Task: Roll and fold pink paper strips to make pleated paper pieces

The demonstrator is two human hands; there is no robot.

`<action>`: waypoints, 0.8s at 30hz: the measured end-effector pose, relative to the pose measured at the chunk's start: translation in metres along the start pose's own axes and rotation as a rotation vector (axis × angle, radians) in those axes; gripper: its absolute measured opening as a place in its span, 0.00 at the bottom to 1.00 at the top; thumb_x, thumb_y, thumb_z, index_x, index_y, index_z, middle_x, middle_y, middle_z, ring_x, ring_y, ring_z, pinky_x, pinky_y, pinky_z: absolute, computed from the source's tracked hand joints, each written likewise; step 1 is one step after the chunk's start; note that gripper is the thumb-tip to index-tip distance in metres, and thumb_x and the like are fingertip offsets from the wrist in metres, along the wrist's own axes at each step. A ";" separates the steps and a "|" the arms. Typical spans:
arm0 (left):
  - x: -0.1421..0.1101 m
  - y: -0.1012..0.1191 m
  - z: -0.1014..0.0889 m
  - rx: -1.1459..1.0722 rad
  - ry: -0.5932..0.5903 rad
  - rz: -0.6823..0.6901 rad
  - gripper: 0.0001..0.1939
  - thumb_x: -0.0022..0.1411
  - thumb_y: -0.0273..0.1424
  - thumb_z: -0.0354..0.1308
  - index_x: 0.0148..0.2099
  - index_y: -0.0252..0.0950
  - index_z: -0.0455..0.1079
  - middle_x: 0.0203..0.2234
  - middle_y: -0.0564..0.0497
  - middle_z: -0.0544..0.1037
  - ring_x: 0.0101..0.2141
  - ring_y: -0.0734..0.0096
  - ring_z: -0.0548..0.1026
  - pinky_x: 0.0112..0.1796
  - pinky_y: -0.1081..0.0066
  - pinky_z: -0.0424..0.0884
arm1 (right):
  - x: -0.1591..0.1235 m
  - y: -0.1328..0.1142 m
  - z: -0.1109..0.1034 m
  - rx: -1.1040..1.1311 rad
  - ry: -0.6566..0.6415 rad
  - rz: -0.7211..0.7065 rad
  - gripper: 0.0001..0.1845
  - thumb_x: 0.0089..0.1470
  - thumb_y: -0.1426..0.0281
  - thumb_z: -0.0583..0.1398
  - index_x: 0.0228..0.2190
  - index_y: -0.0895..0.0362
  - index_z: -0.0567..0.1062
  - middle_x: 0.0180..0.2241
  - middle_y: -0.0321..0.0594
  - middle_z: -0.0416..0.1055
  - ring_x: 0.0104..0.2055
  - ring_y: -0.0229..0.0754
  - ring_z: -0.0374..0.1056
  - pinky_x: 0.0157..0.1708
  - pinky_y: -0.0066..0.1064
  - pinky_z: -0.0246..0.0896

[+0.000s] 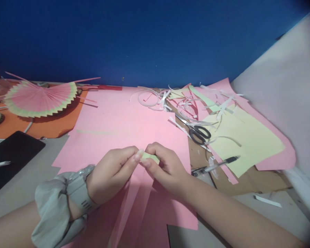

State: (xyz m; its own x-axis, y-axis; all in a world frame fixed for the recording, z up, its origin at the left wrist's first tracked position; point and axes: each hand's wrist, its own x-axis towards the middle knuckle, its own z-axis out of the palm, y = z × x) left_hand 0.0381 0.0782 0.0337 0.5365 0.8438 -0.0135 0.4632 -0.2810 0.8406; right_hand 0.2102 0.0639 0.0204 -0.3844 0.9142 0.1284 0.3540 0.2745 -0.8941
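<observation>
Both of my hands meet at the lower middle, over pink sheets. My left hand point(116, 172), with a watch and a grey scrunchie at the wrist, pinches one side of a folded pink paper point(136, 206) that has a yellow-green edge. On the other side my right hand point(166, 165) grips the same paper, thumb near the yellow-green end. Long pleats of it hang down toward me, and its lower part runs out of the picture. Under my hands lie large pink paper sheets point(124, 120).
Black-handled scissors point(198, 133) and a pen point(217, 166) lie right, among paper strips and a yellow sheet point(248, 137). At the left are a pleated pink-and-green paper fan point(42, 98) and a black tablet-like slab point(15, 158). A blue wall point(144, 41) rises behind.
</observation>
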 end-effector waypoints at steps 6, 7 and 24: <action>0.001 -0.003 0.001 0.006 -0.011 -0.017 0.17 0.67 0.34 0.38 0.25 0.37 0.52 0.19 0.59 0.57 0.22 0.78 0.58 0.26 0.75 0.56 | 0.001 0.001 0.000 0.005 0.000 0.027 0.12 0.59 0.63 0.52 0.26 0.55 0.59 0.23 0.30 0.55 0.25 0.33 0.52 0.24 0.25 0.49; 0.001 -0.003 0.001 -0.002 -0.014 -0.021 0.17 0.67 0.35 0.38 0.25 0.37 0.52 0.19 0.59 0.57 0.22 0.78 0.58 0.26 0.75 0.56 | 0.001 0.001 0.000 0.011 0.001 0.036 0.12 0.59 0.64 0.52 0.26 0.55 0.59 0.23 0.30 0.54 0.25 0.33 0.52 0.24 0.25 0.49; 0.004 -0.001 0.001 -0.043 -0.161 -0.090 0.18 0.67 0.40 0.38 0.27 0.37 0.55 0.21 0.59 0.58 0.25 0.77 0.58 0.28 0.74 0.57 | 0.003 0.003 -0.001 0.122 0.046 -0.024 0.11 0.61 0.67 0.48 0.28 0.56 0.63 0.25 0.32 0.59 0.27 0.33 0.55 0.29 0.25 0.53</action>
State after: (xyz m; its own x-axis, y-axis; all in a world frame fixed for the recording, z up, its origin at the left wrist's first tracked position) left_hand 0.0407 0.0814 0.0326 0.6017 0.7797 -0.1731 0.4858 -0.1853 0.8542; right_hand 0.2108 0.0678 0.0184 -0.3508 0.9214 0.1671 0.2383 0.2604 -0.9356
